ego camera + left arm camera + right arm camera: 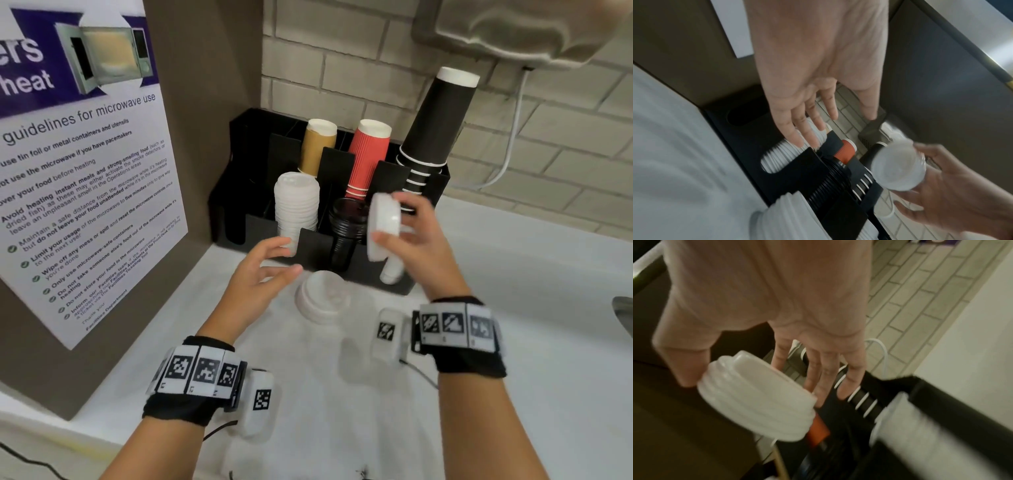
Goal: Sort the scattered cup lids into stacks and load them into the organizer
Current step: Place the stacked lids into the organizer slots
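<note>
A black organizer [310, 251] stands at the back of the white counter [513, 377]. Its front slots hold a tall stack of white lids [296, 205], a stack of black lids [346, 222] and, at the right, more white lids [392, 270]. My right hand [390, 217] grips a short stack of white lids [382, 240] on edge above the right slot; in the right wrist view thumb and fingers pinch that stack [756, 395]. My left hand [287, 258] hovers open beside the tall white stack, holding nothing. Another short stack of white lids [322, 301] sits on the counter before the organizer.
Brown [317, 147], red [368, 157] and black paper cups [435, 123] stand upside down in the organizer's back slots. A brown panel with a microwave poster [85, 171] walls the left. A metal dispenser [513, 27] hangs top right, its white cable [510, 147] below. A sink edge [623, 315] shows right.
</note>
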`<state>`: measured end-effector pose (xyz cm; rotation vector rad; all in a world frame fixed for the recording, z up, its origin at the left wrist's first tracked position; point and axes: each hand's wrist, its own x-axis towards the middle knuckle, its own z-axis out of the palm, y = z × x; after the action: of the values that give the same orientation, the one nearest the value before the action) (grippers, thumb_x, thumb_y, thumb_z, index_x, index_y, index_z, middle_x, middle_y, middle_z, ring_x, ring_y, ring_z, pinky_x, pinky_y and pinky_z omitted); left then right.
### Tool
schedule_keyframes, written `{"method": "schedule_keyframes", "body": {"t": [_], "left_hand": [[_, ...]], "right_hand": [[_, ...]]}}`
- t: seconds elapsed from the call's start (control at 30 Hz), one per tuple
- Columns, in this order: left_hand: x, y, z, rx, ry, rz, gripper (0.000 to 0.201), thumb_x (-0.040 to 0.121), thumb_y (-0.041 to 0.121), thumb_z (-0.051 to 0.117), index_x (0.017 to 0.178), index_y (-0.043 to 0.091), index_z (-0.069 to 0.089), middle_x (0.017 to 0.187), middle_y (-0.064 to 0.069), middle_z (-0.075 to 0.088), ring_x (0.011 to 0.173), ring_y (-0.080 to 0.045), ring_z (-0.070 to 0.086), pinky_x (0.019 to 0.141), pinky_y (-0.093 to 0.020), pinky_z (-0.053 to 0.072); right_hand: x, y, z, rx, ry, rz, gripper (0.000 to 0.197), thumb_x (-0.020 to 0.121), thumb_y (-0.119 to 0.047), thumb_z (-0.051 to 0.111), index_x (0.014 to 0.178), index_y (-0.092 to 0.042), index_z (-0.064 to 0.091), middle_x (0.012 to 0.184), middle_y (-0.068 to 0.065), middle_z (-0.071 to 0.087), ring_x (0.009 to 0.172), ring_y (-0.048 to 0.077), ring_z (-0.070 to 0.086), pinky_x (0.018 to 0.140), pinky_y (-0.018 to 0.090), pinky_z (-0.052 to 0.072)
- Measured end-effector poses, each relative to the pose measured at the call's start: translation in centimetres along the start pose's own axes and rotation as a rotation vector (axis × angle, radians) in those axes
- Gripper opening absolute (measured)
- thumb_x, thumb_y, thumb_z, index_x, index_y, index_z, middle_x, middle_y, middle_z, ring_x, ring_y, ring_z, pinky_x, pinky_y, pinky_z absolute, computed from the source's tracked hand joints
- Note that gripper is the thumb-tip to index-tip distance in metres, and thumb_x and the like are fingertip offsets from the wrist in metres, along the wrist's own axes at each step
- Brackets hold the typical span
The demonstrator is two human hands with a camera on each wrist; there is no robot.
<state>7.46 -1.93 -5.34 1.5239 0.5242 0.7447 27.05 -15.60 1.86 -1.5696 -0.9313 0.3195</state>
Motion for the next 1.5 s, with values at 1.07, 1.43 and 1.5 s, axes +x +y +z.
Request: {"method": "schedule_keyframes", "body": {"t": [1.07,1.43,1.5], "left_hand": [[0.5,-0.4,-0.6,0.028,0.069,0.033,0.030,0.089,0.015,0.069,0.106,0.039,0.062,0.107,0.015,0.063,0.082,-0.006,0.060,0.079,-0.029,0.049],[0.8,-0.7,-0.5,0.033,0.062,0.033,0.030,0.089,0.017,0.069,0.106,0.041,0.063,0.101,0.022,0.064,0.082,-0.005,0.061,0.075,-0.028,0.049],[0.8,-0.7,-0.6,0.036,0.060,0.035,0.030,0.089,0.017,0.069,0.105,0.042,0.063,0.099,0.024,0.064,0.082,-0.004,0.061,0.076,-0.029,0.049]], "right_hand": [[8.0,2.2,-3.1,-1.212,-0.395,0.300,0.087,0.072,-0.021,0.074,0.145,-0.036,0.030,0.141,0.008,0.035,0.126,0.033,0.042,0.105,0.053,0.035],[6.6,3.1,-3.2,-1.428,-0.312,0.239,0.070,0.077,-0.040,0.069,0.138,-0.026,0.039,0.132,0.005,0.044,0.123,0.026,0.041,0.099,0.048,0.034],[5.8,3.3,-2.9,-1.510,-0.264,0.177,0.069,0.075,-0.042,0.070,0.136,-0.024,0.040,0.127,0.004,0.046,0.120,0.026,0.041,0.097,0.047,0.036]]}}
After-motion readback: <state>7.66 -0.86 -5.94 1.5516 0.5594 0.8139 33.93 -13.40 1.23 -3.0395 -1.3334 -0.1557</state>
